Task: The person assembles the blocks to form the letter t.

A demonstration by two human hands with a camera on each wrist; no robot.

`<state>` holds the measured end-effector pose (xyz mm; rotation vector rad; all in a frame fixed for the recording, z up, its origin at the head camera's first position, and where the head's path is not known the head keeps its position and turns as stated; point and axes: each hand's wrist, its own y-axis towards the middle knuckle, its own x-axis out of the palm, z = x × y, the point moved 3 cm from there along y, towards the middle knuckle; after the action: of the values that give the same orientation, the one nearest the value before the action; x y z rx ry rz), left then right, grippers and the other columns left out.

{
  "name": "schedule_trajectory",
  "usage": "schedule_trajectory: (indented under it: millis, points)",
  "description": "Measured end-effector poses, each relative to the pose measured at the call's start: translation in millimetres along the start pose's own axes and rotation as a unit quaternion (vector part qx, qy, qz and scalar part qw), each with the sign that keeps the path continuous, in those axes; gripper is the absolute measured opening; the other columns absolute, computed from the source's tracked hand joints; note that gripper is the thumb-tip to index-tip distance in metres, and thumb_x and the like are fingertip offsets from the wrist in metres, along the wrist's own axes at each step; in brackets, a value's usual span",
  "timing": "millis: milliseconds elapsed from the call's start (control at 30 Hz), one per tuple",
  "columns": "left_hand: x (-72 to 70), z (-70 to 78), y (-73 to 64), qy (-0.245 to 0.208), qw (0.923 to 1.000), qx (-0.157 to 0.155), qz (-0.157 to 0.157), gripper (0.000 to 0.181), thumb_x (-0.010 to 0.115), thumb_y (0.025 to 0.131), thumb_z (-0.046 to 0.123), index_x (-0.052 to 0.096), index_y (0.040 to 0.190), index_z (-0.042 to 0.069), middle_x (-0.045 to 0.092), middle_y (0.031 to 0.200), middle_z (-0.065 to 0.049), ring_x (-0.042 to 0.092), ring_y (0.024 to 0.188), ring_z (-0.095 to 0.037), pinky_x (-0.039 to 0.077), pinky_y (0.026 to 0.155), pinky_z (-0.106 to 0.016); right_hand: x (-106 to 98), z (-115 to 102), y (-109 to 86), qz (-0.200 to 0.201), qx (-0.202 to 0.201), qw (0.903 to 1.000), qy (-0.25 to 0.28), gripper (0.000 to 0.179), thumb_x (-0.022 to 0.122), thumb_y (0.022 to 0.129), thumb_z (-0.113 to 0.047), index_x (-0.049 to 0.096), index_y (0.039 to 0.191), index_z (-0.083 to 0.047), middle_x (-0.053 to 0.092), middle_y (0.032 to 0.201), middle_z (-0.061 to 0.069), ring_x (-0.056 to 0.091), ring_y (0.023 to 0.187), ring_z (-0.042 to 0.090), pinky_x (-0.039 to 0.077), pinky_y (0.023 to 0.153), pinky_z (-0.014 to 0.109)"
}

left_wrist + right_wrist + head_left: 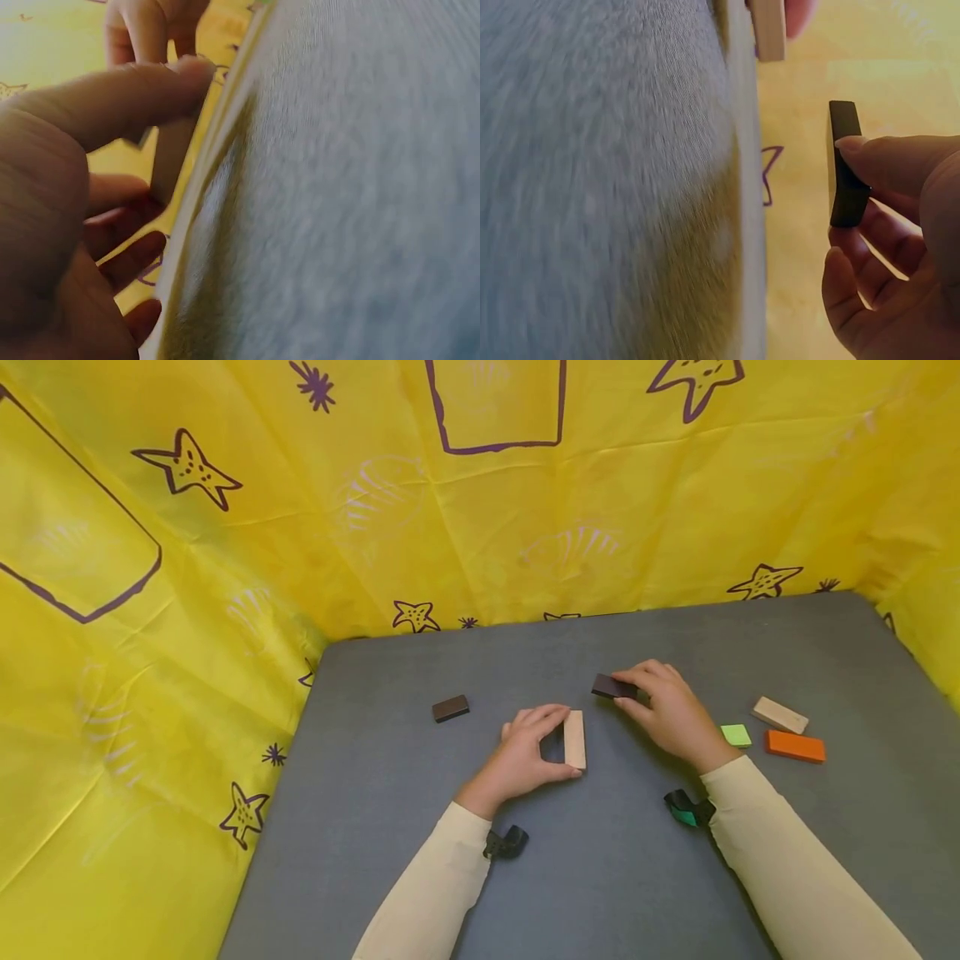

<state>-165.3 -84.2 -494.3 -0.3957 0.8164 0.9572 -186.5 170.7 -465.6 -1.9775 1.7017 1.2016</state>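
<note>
Seemingly positioning: left grip pinches a wooden block; right grip, farther out, pinches a dark block; next likely needs steadiness.

A left hand in the foreground pinches a flat, shadowed brownish rectangular block — thumb at its upper end, a fingertip at its lower. Beyond the thumb, a right hand shows before a bright yellow cloth with dark printed marks. A grey, finely textured tabletop — tilted steeply in view — fills the right side.
</note>
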Motion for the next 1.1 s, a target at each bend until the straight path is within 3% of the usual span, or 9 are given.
schedule_trajectory:
  millis: [167, 367, 733, 1100]
  points:
    - [8.9, -3.7, 1.1, 0.025, 0.9995, -0.018, -0.001, 0.095, 0.094, 0.087, 0.049, 0.05, 0.166, 0.017, 0.047, 0.165, 0.006, 0.042, 0.145, -0.017, 0.032, 0.098, -0.043, 11, 3, 6.9, -0.033, 0.009, 0.9993, 0.012, 0.037, 0.079, 0.102, -0.007, 0.073, 0.137, 0.002, 0.066, 0.12, 0.017, 0.057, 0.114, 0.04, 0.045, 0.099, 0.06]
    - [12.7, -5.2, 1.6, 0.04, 0.999, -0.016, -0.012, 0.097, 0.093, 0.087, 0.05, 0.048, 0.167, 0.018, 0.045, 0.167, 0.005, 0.042, 0.143, -0.019, 0.031, 0.097, -0.042, 24, 12, 9.6, -0.095, 0.028, 0.9949, 0.021, 0.035, 0.075, 0.105, -0.009, 0.072, 0.138, 0.002, 0.066, 0.125, 0.02, 0.059, 0.118, 0.043, 0.044, 0.104, 0.064]
    - [4.4, -13.4, 1.8, 0.005, 0.9996, -0.018, -0.023, 0.1, 0.095, 0.087, 0.042, 0.044, 0.169, 0.016, 0.04, 0.168, 0.005, 0.037, 0.145, -0.019, 0.031, 0.102, -0.044, 32, 33, 7.0, -0.078, 0.034, 0.9919, 0.094, 0.037, 0.079, 0.102, -0.006, 0.072, 0.138, 0.0, 0.064, 0.13, 0.019, 0.056, 0.119, 0.039, 0.044, 0.099, 0.059]
    - [6.1, -17.8, 1.2, 0.006, 0.9998, -0.01, -0.019, 0.096, 0.094, 0.089, 0.042, 0.046, 0.168, 0.016, 0.042, 0.167, 0.008, 0.038, 0.142, -0.017, 0.032, 0.098, -0.041, 40, 28, 7.7, -0.079, 0.034, 0.9927, 0.085, 0.035, 0.075, 0.104, -0.004, 0.073, 0.138, -0.002, 0.062, 0.123, 0.016, 0.055, 0.116, 0.038, 0.043, 0.097, 0.059]
